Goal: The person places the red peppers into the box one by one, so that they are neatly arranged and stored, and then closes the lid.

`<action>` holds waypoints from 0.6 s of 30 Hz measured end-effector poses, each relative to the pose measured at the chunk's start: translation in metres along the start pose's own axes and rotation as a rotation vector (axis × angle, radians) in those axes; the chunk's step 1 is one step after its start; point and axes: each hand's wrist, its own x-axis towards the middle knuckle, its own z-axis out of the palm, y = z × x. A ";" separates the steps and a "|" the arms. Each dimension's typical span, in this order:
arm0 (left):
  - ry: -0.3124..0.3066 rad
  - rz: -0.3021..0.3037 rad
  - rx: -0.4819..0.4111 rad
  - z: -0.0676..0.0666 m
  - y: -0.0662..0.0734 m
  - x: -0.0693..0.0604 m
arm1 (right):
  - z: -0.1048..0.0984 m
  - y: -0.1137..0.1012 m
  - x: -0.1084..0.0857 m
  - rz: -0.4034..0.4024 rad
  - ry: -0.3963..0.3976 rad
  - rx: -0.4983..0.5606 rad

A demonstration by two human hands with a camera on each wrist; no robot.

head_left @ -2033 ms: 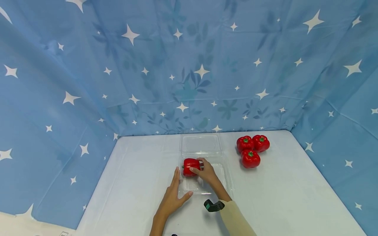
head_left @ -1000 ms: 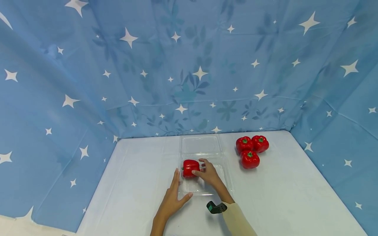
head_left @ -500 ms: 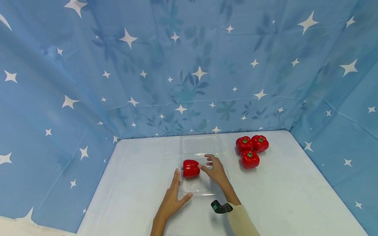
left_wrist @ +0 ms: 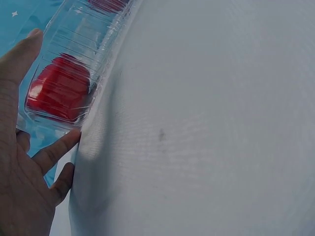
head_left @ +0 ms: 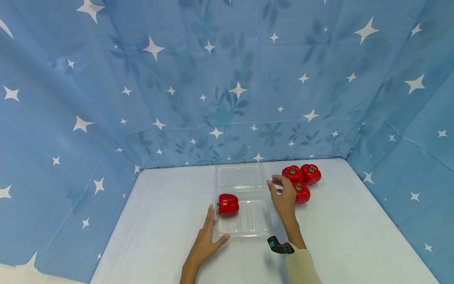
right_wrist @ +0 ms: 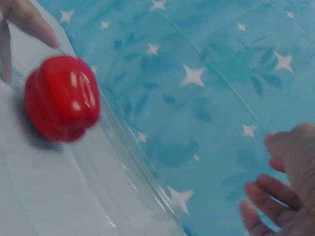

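A clear plastic container (head_left: 248,225) lies with its lid (head_left: 238,175) folded back behind it. One red pepper (head_left: 228,204) lies on its side in the container's left part; the left wrist view shows this pepper (left_wrist: 61,88) through the clear wall. My left hand (head_left: 203,244) is at the container's left front corner, fingers extended and thumb spread. Right of the container, my right hand (head_left: 285,197) is in the air with nothing in it, fingers loosely bent, partly covering the nearest of three grouped peppers. In the right wrist view, my right hand (right_wrist: 290,187) is apart from the pepper (right_wrist: 64,98).
The other two peppers of the group, one at left (head_left: 292,172) and one at right (head_left: 310,174), stand at the back right of the white table (head_left: 166,213). A blue curtain (head_left: 213,98) with stars rises behind the table and along its sides.
My right hand has let go of the pepper in the container and moved right, towards the grouped peppers. My left hand has stayed at the container's corner.
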 end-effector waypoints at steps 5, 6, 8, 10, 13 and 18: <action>0.005 0.001 0.001 0.000 -0.001 0.000 | -0.021 0.012 0.007 -0.070 0.210 -0.077; 0.004 0.004 -0.001 0.000 -0.002 0.000 | -0.025 0.016 0.008 -0.069 0.240 -0.091; 0.001 0.007 -0.003 0.000 -0.001 0.000 | -0.032 0.022 0.009 -0.042 0.280 -0.118; -0.001 0.006 -0.006 0.000 -0.001 0.000 | -0.038 0.029 0.009 0.007 0.301 -0.138; -0.003 0.002 -0.010 0.000 0.001 0.000 | -0.045 0.036 0.008 0.103 0.302 -0.165; -0.001 -0.004 -0.017 -0.001 0.002 0.000 | -0.049 0.046 0.004 0.254 0.257 -0.218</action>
